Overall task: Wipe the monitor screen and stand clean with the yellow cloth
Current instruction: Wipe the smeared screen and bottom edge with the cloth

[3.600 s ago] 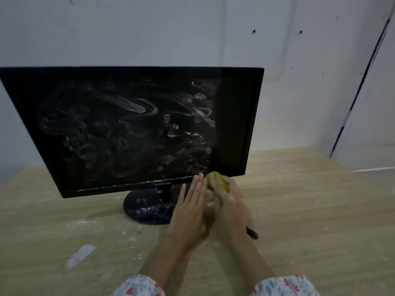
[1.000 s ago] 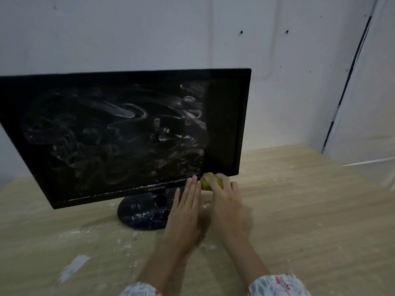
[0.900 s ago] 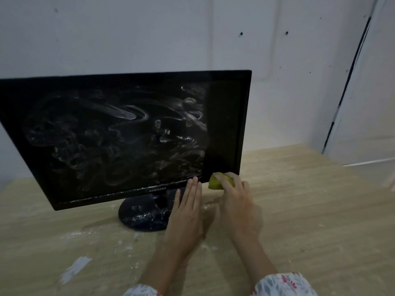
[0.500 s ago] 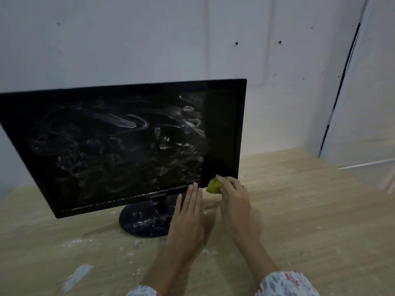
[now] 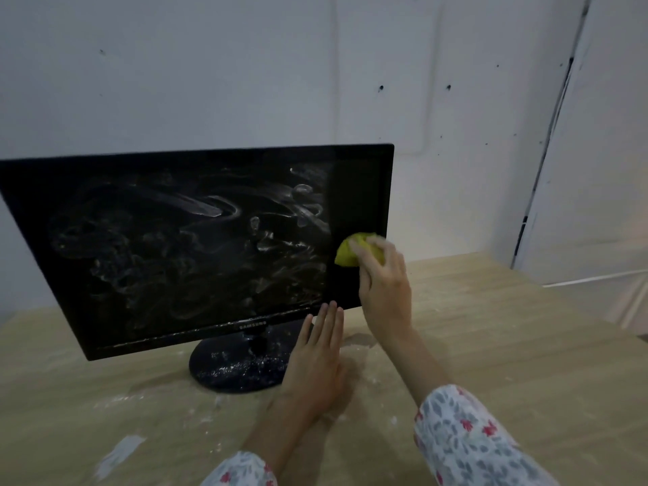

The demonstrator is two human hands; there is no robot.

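Observation:
A black monitor (image 5: 196,240) stands on a wooden table, its screen streaked with white smears across the left and middle; a strip at the right side looks dark and clean. Its round black stand (image 5: 231,366) is speckled with white dust. My right hand (image 5: 384,285) grips a bunched yellow cloth (image 5: 347,254) and presses it on the screen's right part, about halfway up. My left hand (image 5: 315,359) lies flat with straight fingers at the right edge of the stand, fingertips near the monitor's lower bezel.
The wooden table (image 5: 508,345) carries white powder around the stand and a white smear (image 5: 117,454) at the front left. A white wall stands close behind the monitor, and a door frame (image 5: 547,135) rises at the right.
My right hand has lifted the yellow cloth from the monitor's lower right corner up onto the right side of the screen. My left hand has stayed by the stand.

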